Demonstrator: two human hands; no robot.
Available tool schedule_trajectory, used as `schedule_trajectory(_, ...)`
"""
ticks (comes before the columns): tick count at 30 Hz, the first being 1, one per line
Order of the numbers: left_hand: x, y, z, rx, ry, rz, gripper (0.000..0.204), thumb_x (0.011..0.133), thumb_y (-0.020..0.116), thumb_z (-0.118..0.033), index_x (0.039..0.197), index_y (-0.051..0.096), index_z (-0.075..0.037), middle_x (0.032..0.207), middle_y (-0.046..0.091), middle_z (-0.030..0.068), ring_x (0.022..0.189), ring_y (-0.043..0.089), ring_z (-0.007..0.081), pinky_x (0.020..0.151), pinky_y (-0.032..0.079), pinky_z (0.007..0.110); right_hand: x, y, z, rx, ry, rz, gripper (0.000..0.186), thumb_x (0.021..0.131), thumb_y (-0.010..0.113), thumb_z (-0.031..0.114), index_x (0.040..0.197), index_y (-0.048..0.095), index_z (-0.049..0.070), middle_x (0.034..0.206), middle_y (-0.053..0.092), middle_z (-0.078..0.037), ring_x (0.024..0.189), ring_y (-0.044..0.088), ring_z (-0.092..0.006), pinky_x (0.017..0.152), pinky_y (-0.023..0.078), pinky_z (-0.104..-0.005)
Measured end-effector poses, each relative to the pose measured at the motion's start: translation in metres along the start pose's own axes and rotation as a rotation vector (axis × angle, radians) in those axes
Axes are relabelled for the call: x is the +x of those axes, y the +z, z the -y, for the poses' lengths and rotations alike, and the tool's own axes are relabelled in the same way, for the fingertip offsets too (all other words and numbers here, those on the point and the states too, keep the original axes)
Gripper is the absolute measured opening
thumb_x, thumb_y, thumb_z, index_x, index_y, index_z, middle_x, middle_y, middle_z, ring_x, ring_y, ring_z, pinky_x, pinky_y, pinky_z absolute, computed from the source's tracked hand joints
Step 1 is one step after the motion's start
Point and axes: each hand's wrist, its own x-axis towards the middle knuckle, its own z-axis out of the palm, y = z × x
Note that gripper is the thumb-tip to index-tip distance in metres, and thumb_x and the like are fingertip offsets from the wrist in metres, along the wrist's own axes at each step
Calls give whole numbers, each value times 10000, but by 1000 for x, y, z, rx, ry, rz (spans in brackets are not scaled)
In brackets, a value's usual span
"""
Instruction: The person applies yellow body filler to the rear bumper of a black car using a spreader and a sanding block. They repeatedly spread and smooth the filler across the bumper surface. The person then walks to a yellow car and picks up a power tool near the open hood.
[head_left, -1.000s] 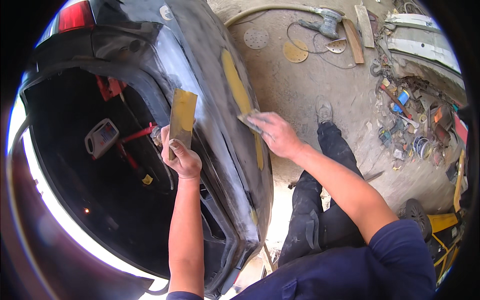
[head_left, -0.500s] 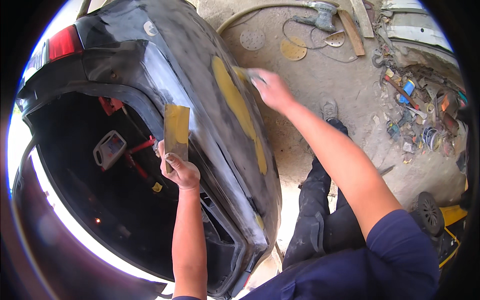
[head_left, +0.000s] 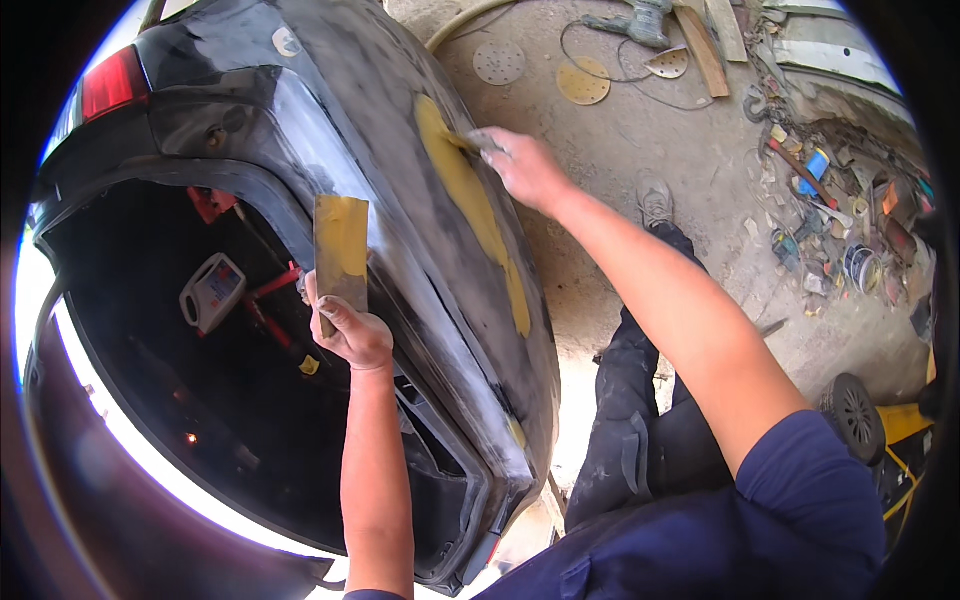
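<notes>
**A:** Start at your right hand (head_left: 525,168). Your fingers (head_left: 503,150) are closed around a small spreader (head_left: 478,140), its blade touching the top end of the yellow filler streak (head_left: 470,200), upper middle of the frame. A second ago that hand sat lower on the streak, toward the frame's centre; it has travelled up along it.

**B:** And my left hand (head_left: 352,335)?

**A:** It is clamped on the lower end of a flat board (head_left: 340,250) with a smear of the same yellow filler on its face. You hold it upright, left of centre, against the edge of the open boot. It has barely shifted over the last second.

**B:** What does the move mean for the work?

**A:** As I judge it, the blade has reached the upper end of the streak, so that end is being laid or smoothed now. The streak runs down the sanded grey bumper panel (head_left: 400,130) toward the middle of the frame, and its lower end thins out.

**B:** What else is around?

**A:** In the boot (head_left: 170,400), left of the frame, a white plastic jug (head_left: 211,292) lies beside red parts. Along the top edge sanding discs (head_left: 583,80) lie on the dusty floor (head_left: 660,130), near a power sander (head_left: 640,20). Small clutter fills the upper right.
</notes>
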Motion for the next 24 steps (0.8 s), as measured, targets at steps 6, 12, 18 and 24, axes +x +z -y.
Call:
schedule_trajectory(6,5,4,-8,-32,-3,72,731,1172,374,-555,1271,628,123,1155,674,153,1087,646,234,967,528,366,-91,10,-29,91,42,14,348,1009,603,1,1338,693,69,1266,758,-177,1196,729,-314,1041,540,-385)
schedule_trajectory(12,5,9,-11,-67,-13,58,725,1169,376,-561,1272,627,112,1180,665,162,1075,656,250,965,537,381,-164,22,-48,93,108,-13,356,1004,624,-6,1344,697,73,1294,747,-179,1207,725,-336,1048,544,-401)
schedule_trajectory(18,7,7,-9,-64,-5,73,699,1167,395,-547,1285,619,104,1172,639,147,1095,647,251,983,551,404,-209,8,-56,18,340,52,332,1053,586,66,1365,697,81,1254,766,-171,1175,734,-347,1014,552,-412)
schedule_trajectory(24,6,4,-4,-63,4,89,692,1171,388,-537,1281,615,108,1180,591,136,1111,646,250,996,580,444,-152,5,-36,-40,146,-163,345,1055,570,98,1378,685,63,1298,741,-194,1201,709,-379,1032,546,-427)
